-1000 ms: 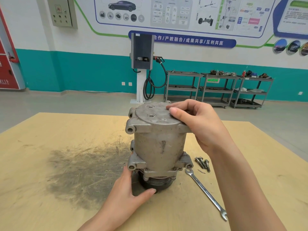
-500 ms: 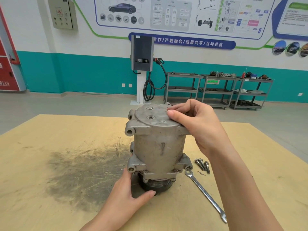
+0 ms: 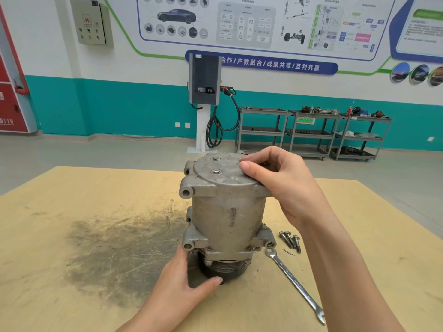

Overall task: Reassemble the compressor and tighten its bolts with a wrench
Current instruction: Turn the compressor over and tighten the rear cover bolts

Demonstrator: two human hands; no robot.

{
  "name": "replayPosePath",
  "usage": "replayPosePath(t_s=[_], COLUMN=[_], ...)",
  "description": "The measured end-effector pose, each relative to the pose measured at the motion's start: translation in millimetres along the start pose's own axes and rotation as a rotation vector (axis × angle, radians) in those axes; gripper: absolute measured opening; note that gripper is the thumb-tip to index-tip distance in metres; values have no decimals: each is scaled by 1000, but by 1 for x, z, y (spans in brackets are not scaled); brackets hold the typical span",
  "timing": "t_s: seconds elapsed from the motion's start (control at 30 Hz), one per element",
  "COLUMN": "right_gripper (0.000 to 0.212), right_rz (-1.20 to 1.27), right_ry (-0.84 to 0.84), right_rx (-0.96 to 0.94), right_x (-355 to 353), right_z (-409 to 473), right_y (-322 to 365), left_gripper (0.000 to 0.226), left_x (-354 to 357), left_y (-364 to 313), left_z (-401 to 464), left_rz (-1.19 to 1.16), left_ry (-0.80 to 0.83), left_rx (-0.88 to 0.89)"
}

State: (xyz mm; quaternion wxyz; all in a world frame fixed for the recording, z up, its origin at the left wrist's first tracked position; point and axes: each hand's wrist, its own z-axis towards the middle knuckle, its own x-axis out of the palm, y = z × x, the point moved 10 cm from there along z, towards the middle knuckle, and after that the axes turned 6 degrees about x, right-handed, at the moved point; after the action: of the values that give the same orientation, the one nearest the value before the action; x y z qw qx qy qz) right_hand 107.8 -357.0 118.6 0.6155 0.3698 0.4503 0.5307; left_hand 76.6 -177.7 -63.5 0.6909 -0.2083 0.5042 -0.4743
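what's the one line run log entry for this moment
stage: seating cover | left hand: grips compressor base | right hand: holds top cover | bolts, wrench: on table, untouched

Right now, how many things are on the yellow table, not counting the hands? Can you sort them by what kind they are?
Compressor: 1, standing upright on its pulley end
Wrench: 1, lying flat to the right of the compressor
Loose bolts: 3, in a little bunch by the wrench's head
Total: 5 things on the table
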Motion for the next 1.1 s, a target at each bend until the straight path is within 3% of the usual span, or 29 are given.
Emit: replayPosePath(t_s=[0.13,0.27,0.4,0.5,0.6,0.83,0.9,1.0,1.1], right_gripper=[14,7,14,4,15,12,3,15,13], right_rz=[-1,-15,-33,-10,-9,-36,-23,-45,-45], right_ry=[142,91,-9,88,150,-6,63,185,161], right_rx=[12,18,-13,-1,5,0,2,6,11], right_x=[5,6,2,5,7,3,4,7,4], right_z=[-2,1,2,-1,-2,1,0,-4,-2], right_y=[0,0,0,0,0,-1,0,0,1], left_gripper=[84,81,83,84,91,96,95,94,96], left_x=[0,1,1,3,3,6,6,6,6], left_y=[1,5,12,13,13,13,14,13,13], left_z=[0,1,1,1,1,4,4,4,4], left_rz=[-3,4,19,23,32,38,40,39,31], left_ry=[2,7,12,26,36,78,83,84,81], left_rx=[-3,-23,-66,-75,-87,-106,-113,-111,-112])
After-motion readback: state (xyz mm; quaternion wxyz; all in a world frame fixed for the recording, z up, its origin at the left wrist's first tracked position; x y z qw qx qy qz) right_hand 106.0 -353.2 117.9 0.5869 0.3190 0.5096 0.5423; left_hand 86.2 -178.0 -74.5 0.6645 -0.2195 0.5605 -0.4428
